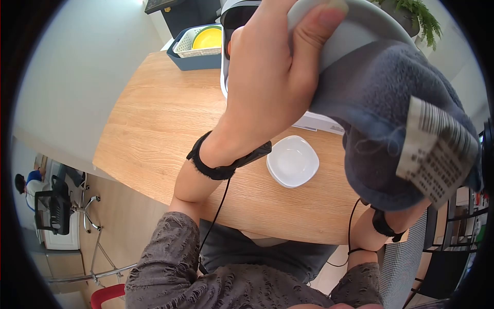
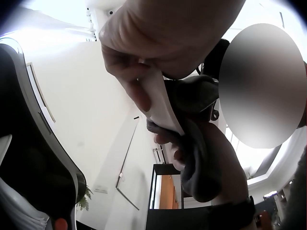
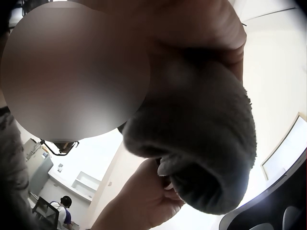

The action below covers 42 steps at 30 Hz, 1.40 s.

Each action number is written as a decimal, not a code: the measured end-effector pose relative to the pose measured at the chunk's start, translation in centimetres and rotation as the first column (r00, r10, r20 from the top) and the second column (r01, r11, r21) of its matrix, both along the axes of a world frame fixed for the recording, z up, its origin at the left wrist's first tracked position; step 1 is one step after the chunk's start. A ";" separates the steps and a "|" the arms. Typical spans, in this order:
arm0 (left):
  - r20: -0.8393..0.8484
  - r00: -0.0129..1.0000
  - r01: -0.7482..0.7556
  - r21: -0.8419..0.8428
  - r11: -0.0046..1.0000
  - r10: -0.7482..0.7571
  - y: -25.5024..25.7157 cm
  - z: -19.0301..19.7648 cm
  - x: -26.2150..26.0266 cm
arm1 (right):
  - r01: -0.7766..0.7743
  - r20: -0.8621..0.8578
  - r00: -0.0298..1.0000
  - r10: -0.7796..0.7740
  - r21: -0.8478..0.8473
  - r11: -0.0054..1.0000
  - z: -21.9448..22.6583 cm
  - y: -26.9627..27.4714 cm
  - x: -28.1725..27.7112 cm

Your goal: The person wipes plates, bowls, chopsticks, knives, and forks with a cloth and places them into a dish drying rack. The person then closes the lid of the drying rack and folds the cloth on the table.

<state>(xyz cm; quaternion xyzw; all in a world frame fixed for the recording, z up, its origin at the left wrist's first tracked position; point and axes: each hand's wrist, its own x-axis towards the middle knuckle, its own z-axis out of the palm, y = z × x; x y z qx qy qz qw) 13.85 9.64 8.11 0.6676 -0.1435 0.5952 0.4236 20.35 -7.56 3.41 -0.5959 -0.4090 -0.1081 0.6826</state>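
My left hand [image 1: 272, 72] grips the rim of a pale, rounded dish [image 1: 378, 23], raised above the table, with the thumb laid over its edge. In the left wrist view the dish [image 2: 160, 98] shows nearly edge-on. A dark grey towel [image 1: 391, 77] with a printed label [image 1: 437, 149] is folded over the dish's near side and hangs down. My right hand [image 3: 206, 28] holds the towel against the dish; in the head view the cloth hides most of that hand. Below them, a white square bowl [image 1: 293, 161] stands on the wooden table [image 1: 154, 123].
At the table's back left, a blue bin [image 1: 198, 62] holds a white basket [image 1: 182, 48] and a yellow dish [image 1: 208, 38]. Behind my left hand stands a white, dark-lidded appliance [image 1: 224, 77]. Cables run from both wrists. Another person [image 1: 33, 188] sits far left.
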 end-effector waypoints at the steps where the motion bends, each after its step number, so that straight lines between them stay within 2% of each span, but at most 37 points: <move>1: -0.002 1.000 0.013 -0.007 1.000 -0.013 -0.1 0.1 0.1 | 0.004 0.002 1.000 -0.004 0.003 1.000 0.1 -0.1 0.0; 5: -0.133 0.987 -0.090 0.021 0.996 0.092 -0.4 0.4 -1.0 | 0.019 0.009 1.000 -0.019 0.016 1.000 0.3 -0.3 -0.1; 9: -0.132 0.986 -0.093 0.042 0.995 0.098 -0.2 0.6 -1.3 | 0.029 0.019 0.999 -0.030 0.030 0.999 0.5 -0.4 -0.3; 12: -0.071 0.992 -0.098 0.086 0.991 0.105 -0.1 0.9 -1.6 | 0.026 0.029 0.999 -0.027 0.035 0.999 0.7 -0.2 -0.4; 14: -0.190 0.979 -0.071 0.017 0.997 0.073 -0.5 1.1 -2.4 | 0.023 0.041 0.999 -0.024 0.036 0.999 0.9 -0.1 -0.5; 18: -0.075 0.993 -0.087 0.089 0.992 0.093 0.2 1.3 -1.9 | 0.020 0.064 0.998 -0.023 0.049 0.999 1.4 0.2 -0.6; 20: -0.099 0.991 -0.093 -0.035 0.995 0.089 -0.4 1.8 -2.2 | 0.030 0.072 0.997 -0.034 0.061 0.998 1.7 0.1 -0.7; 21: -0.097 0.992 -0.089 -0.031 0.995 0.086 -0.6 1.9 -2.8 | 0.034 0.075 0.996 -0.039 0.066 0.997 1.8 0.1 -0.8; 23: -0.200 0.969 -0.151 -0.009 0.989 0.146 -0.5 2.0 -4.2 | 0.036 0.082 0.996 -0.042 0.076 0.996 1.9 0.3 -1.0; 24: -0.197 0.969 -0.155 -0.006 0.988 0.151 -0.1 1.9 -4.1 | 0.032 0.086 0.995 -0.039 0.080 0.996 1.9 0.5 -1.1; 26: 0.019 0.950 -0.309 0.154 0.938 0.310 0.5 1.8 -3.6 | 0.023 0.093 0.995 -0.030 0.081 0.996 2.1 0.7 -1.3; 27: 0.020 0.949 -0.313 0.152 0.938 0.313 -0.2 2.0 -3.8 | 0.020 0.096 0.995 -0.028 0.081 0.997 2.1 0.8 -1.4; 29: 0.020 0.976 -0.216 0.176 0.960 0.216 -2.0 2.8 -4.5 | 0.018 0.107 0.994 -0.026 0.081 0.997 2.3 0.9 -1.5; 33: 0.029 0.995 -0.101 0.203 0.974 0.097 0.0 2.4 -4.2 | 0.025 0.112 0.993 -0.034 0.084 0.996 2.4 0.9 -1.6; 35: 0.058 0.954 -0.300 0.232 0.925 0.295 0.8 2.1 -3.7 | 0.030 0.113 0.993 -0.039 0.084 0.996 2.4 0.8 -1.6; 36: 0.056 0.954 -0.298 0.233 0.925 0.294 0.0 2.2 -3.6 | 0.032 0.112 0.993 -0.042 0.085 0.996 2.4 0.8 -1.6; 38: -0.022 0.923 -0.383 0.032 0.923 0.384 -2.4 2.8 -3.6 | 0.038 0.109 0.993 -0.047 0.088 0.995 2.3 0.7 -1.7; 39: -0.022 0.923 -0.382 0.034 0.923 0.383 -2.2 2.6 -3.7 | 0.040 0.110 0.993 -0.050 0.089 0.995 2.3 0.7 -1.7; 41: 0.067 0.988 -0.145 0.148 0.978 0.137 -1.8 2.3 -4.1 | 0.047 0.113 0.992 -0.057 0.094 0.994 2.3 0.6 -1.7; 42: 0.068 0.989 -0.143 0.151 0.978 0.134 -1.9 2.5 -4.0 | 0.050 0.115 0.992 -0.061 0.097 0.994 2.4 0.6 -1.7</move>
